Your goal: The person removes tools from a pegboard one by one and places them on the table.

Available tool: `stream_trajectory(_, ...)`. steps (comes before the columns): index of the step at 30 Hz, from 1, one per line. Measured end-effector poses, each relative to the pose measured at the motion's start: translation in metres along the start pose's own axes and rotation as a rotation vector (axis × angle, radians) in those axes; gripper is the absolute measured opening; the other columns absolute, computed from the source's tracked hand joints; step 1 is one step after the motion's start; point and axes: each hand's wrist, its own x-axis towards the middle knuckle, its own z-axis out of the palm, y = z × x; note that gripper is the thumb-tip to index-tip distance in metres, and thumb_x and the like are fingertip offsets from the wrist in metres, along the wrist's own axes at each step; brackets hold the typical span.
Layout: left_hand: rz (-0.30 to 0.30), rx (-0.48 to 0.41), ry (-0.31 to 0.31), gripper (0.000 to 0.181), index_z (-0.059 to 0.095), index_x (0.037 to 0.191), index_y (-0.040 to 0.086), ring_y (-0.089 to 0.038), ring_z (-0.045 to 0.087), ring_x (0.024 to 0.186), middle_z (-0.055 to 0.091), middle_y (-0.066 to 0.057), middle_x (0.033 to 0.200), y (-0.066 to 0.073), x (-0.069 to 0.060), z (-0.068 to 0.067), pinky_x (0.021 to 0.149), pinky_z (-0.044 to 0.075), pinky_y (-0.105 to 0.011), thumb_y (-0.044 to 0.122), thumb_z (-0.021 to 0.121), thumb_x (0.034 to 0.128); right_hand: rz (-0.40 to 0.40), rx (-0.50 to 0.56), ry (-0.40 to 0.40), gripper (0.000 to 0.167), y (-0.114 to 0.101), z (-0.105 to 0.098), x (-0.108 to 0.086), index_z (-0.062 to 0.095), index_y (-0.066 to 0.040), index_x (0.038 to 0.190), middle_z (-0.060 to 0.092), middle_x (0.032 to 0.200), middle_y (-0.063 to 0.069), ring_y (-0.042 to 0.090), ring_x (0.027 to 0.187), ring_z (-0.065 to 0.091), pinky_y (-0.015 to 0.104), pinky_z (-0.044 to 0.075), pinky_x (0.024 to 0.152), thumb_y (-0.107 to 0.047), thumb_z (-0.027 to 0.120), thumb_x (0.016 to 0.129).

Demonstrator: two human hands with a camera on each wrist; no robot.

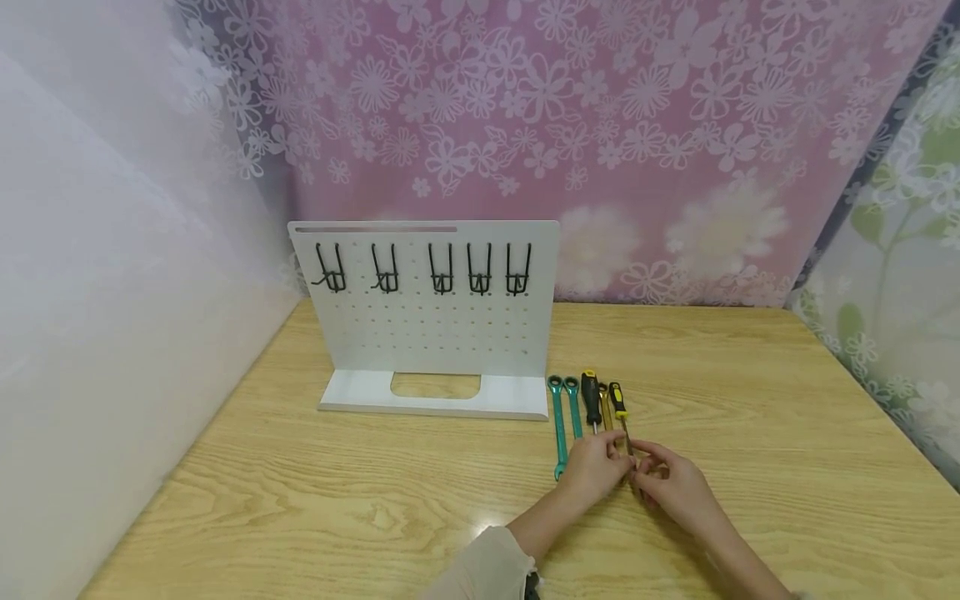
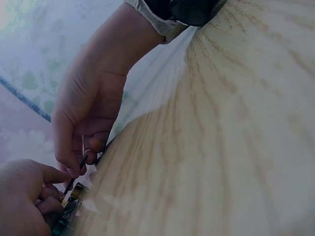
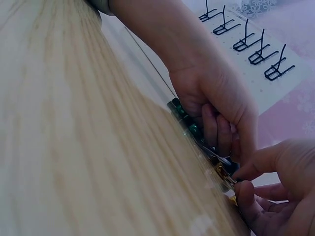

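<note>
A small yellow-and-black screwdriver [image 1: 618, 402] lies at the right end of a row of tools, its shaft running down between both hands. My right hand [image 1: 675, 490] pinches the lower part of that shaft with thumb and forefinger. Beside it my left hand [image 1: 594, 469] reaches over the row, its fingertips pinching the shaft close to the right hand's. In the left wrist view the dark shaft [image 2: 70, 185] shows between the two hands. Under and beyond the left hand are a larger black screwdriver [image 1: 591, 398], a gold wrench [image 1: 606, 405] and a teal wrench [image 1: 573, 404], their lower ends hidden.
Another teal wrench [image 1: 558, 425] lies at the row's left end, near the base of a white pegboard [image 1: 435, 333]. Several black double hooks [image 1: 441, 271] hang across the board's top. Everything stands on a wood-grain table [image 1: 300, 500], with a floral curtain [image 1: 465, 108] behind.
</note>
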Motion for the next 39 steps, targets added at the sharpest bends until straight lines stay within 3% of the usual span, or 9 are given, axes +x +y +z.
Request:
stream_trajectory(10,-0.015,-0.003,-0.011,0.032,0.064,0.114,0.004,-0.001,0.034,0.038,0.044,0.009,0.052,0.000,0.000,0.001,0.037,0.028,-0.014,0.010,0.068,0.0833,-0.063,-0.098,0.011,0.047,0.001,0.000,-0.001,0.048,0.008,0.125,0.053,0.075,0.004,0.013,0.051,0.050,0.022,0.039,0.044,-0.003,0.064,0.082)
stream_trajectory(27,-0.022,-0.041,-0.009,0.030,0.065,0.113,0.003,-0.001,0.035,0.042,0.045,0.009,0.054,0.002,-0.001,-0.001,0.039,0.029,-0.015,0.011,0.068,0.0835,-0.062,-0.054,0.018,0.044,-0.001,-0.001,-0.003,0.049,0.011,0.123,0.055,0.076,0.006,0.015,0.052,0.053,0.024,0.044,0.046,0.004,0.056,0.080)
stream_trajectory(35,-0.031,-0.160,0.011,0.026,0.066,0.110,0.007,-0.002,0.035,0.042,0.045,0.009,0.058,0.007,0.001,-0.005,0.038,0.029,-0.016,0.011,0.067,0.0840,-0.051,-0.025,0.010,0.042,-0.005,-0.005,-0.005,0.047,0.009,0.126,0.055,0.087,0.011,0.017,0.058,0.056,0.029,0.049,0.047,0.000,0.055,0.086)
stream_trajectory(39,-0.024,-0.280,0.025,0.022,0.067,0.106,0.005,-0.003,0.032,0.041,0.043,0.008,0.059,0.012,0.004,-0.013,0.038,0.026,-0.016,0.006,0.065,0.0841,-0.062,-0.020,0.007,0.041,-0.009,-0.010,-0.006,0.047,0.008,0.126,0.055,0.092,0.012,0.017,0.060,0.057,0.029,0.048,0.048,0.001,0.054,0.086)
